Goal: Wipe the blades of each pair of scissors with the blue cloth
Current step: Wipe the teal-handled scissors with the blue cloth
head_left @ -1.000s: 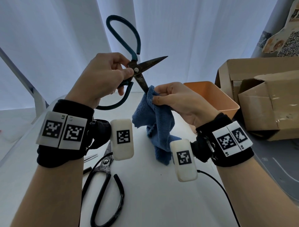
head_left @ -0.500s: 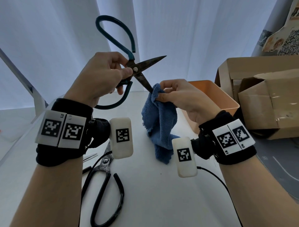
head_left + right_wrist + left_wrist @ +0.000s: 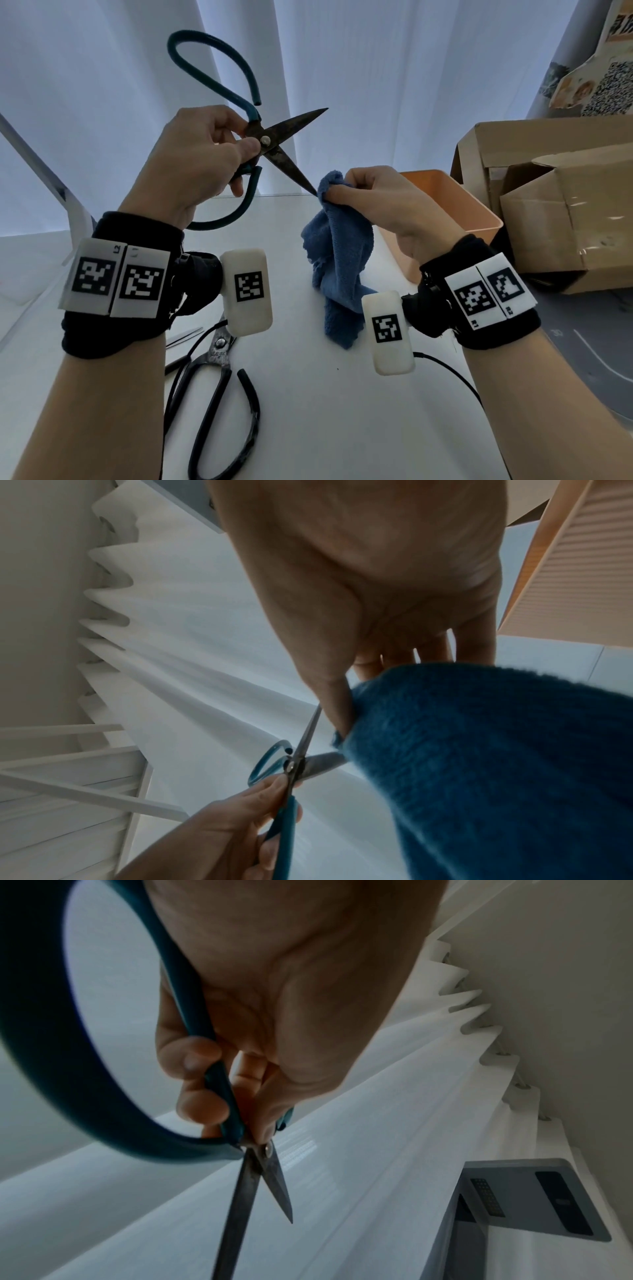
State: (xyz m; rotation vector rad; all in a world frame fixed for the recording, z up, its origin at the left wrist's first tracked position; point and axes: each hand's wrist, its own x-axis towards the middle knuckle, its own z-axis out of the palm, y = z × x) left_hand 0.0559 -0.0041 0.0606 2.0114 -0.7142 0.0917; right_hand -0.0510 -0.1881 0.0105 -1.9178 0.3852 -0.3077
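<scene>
Right hand (image 3: 383,202), pinching blue cloth (image 3: 337,253), slid down to lower blade tip; left hand (image 3: 191,161) grips teal scissors (image 3: 274,144) at pivot. Wrist tags read L2, R1, R2.

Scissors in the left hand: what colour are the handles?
Teal, on the scissors held by the left hand; the head view shows it best.

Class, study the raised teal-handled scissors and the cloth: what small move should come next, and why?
Probably bring the blue cloth up to the other, upper blade. The right hand pinches the cloth at the lower blade's very tip, while the left hand holds the teal-handled scissors open, upper blade bare.
</scene>
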